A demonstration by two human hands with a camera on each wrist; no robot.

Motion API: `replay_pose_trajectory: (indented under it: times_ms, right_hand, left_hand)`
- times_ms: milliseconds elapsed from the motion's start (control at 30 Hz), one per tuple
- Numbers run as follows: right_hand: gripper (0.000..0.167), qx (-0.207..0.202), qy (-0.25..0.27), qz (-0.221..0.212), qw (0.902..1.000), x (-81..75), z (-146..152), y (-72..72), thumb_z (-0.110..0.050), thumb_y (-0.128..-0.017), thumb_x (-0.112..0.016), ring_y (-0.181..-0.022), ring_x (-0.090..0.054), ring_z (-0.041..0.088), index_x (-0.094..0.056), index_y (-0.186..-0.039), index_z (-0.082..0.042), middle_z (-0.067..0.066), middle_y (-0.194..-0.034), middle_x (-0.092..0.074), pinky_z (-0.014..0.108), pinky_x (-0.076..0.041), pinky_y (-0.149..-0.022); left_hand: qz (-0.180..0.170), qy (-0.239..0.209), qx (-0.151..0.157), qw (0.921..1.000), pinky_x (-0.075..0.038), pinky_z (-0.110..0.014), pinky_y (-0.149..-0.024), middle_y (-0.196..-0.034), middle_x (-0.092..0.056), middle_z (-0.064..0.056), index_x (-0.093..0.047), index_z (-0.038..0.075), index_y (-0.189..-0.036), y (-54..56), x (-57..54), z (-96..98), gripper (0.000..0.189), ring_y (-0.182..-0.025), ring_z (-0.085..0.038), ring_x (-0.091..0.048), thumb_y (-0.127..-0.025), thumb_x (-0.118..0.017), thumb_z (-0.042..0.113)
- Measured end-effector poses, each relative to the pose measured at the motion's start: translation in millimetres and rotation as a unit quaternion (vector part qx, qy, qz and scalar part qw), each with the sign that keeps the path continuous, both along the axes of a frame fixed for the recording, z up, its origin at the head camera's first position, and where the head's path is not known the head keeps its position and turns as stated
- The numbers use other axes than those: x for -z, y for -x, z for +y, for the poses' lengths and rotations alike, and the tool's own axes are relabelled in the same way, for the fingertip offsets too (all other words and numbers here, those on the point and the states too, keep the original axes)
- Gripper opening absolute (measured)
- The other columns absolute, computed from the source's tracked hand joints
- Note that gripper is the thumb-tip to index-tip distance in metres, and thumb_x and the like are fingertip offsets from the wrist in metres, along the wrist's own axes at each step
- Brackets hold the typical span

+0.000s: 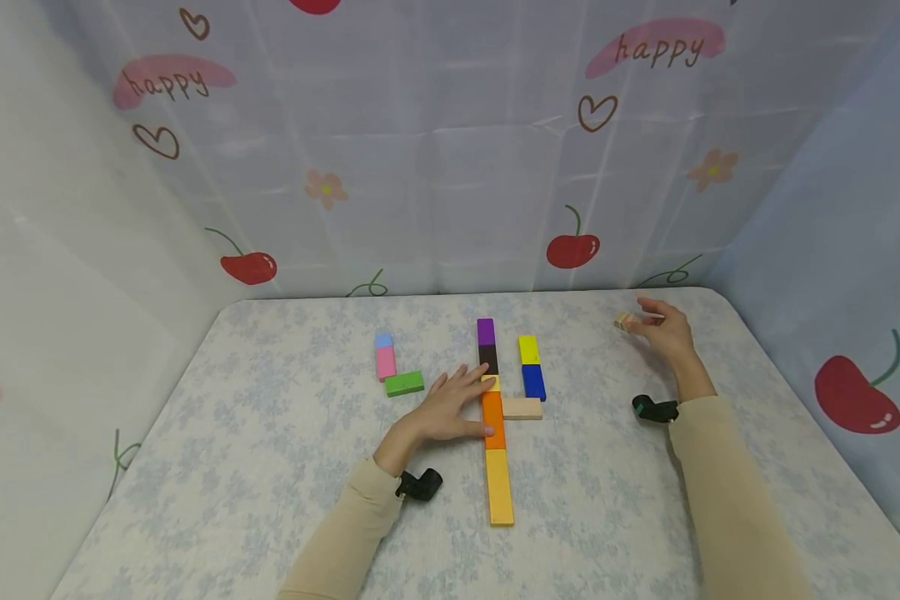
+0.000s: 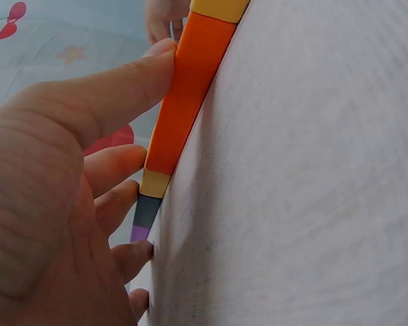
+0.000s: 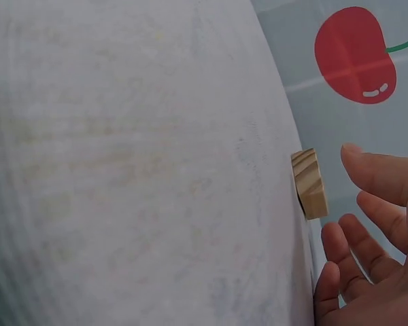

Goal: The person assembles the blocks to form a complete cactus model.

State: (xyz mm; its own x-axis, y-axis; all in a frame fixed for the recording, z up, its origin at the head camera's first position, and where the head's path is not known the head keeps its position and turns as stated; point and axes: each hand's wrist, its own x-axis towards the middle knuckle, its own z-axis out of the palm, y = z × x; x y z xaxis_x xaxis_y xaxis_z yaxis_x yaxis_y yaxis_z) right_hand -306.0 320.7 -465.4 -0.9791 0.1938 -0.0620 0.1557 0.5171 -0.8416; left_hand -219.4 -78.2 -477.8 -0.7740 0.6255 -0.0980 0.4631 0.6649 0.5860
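Observation:
Down the middle of the table runs a line of blocks: purple [image 1: 486,332], black [image 1: 488,360], a short yellow one, orange [image 1: 493,423] and a long yellow one [image 1: 499,487]. My left hand [image 1: 446,407] spreads over this line from its left side. Its thumb touches the orange block's edge, and fingertips rest by the short yellow block [image 2: 156,183]. At the far right, my right hand [image 1: 669,332] is beside a small striped wooden block [image 3: 309,183] lying on the table. In the right wrist view, its loosely bent fingers stand apart from that block.
A plain wooden block [image 1: 522,408] juts right from the orange one. Yellow [image 1: 528,350] and blue [image 1: 534,382] blocks lie end to end further right. Light blue [image 1: 384,340], pink [image 1: 386,363] and green [image 1: 404,384] blocks lie on the left. A printed curtain [image 1: 435,208] hangs behind.

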Motion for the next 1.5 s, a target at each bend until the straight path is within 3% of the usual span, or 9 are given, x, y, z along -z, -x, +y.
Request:
replay_pose_trajectory:
  times_ms: [433, 667, 1000, 1500]
  right_hand:
    - [0.06, 0.011, -0.006, -0.006, 0.9999, 10.5, -1, 5.0, -0.013, -0.094, -0.064, -0.127, -0.046, 0.041, -0.04, -0.148, -0.001, 0.025, -0.148, -0.041, 0.04, -0.046, -0.091]
    - [0.057, 0.016, -0.012, -0.006, 0.9998, 14.2, -2, 6.3, -0.016, -0.094, -0.064, -0.124, -0.047, 0.041, -0.043, -0.145, 0.0, 0.026, -0.141, -0.047, 0.046, -0.045, -0.095]
    - [0.052, 0.019, -0.033, -0.002, 0.9993, 17.5, -3, 5.2, -0.018, -0.094, -0.065, -0.11, -0.051, 0.034, -0.049, -0.139, 0.001, 0.023, -0.127, -0.053, 0.037, -0.045, -0.085]
    - [0.049, 0.022, -0.04, -0.006, 0.9989, 16.5, -4, 5.5, -0.018, -0.096, -0.062, -0.107, -0.052, 0.033, -0.05, -0.138, 0.003, 0.023, -0.126, -0.053, 0.032, -0.044, -0.08]
  left_hand:
    - [-0.002, 0.004, 0.001, 1.0, 0.001, -0.053, -0.122, -0.165, -0.013, 0.004, -0.035, 0.02, -0.153, 0.2, -1.1, 0.3, 0.081, -0.153, -0.028, -0.004, -0.086, -0.071, 0.046]
    - [0.002, -0.002, 0.005, 1.0, 0.001, -0.055, -0.122, -0.165, -0.014, 0.002, -0.036, 0.018, -0.153, -0.2, -2.3, -0.6, 0.08, -0.153, -0.03, -0.004, -0.086, -0.071, 0.045]
    - [-0.001, 0.0, 0.002, 1.0, 0.001, -0.054, -0.122, -0.165, -0.014, 0.003, -0.035, 0.019, -0.153, -0.8, -1.1, -0.7, 0.081, -0.153, -0.029, -0.004, -0.086, -0.072, 0.045]
    - [0.0, -0.001, 0.003, 1.0, 0.001, -0.055, -0.122, -0.165, -0.014, 0.003, -0.035, 0.019, -0.153, 0.5, 0.9, -0.8, 0.081, -0.153, -0.029, -0.004, -0.086, -0.071, 0.046]
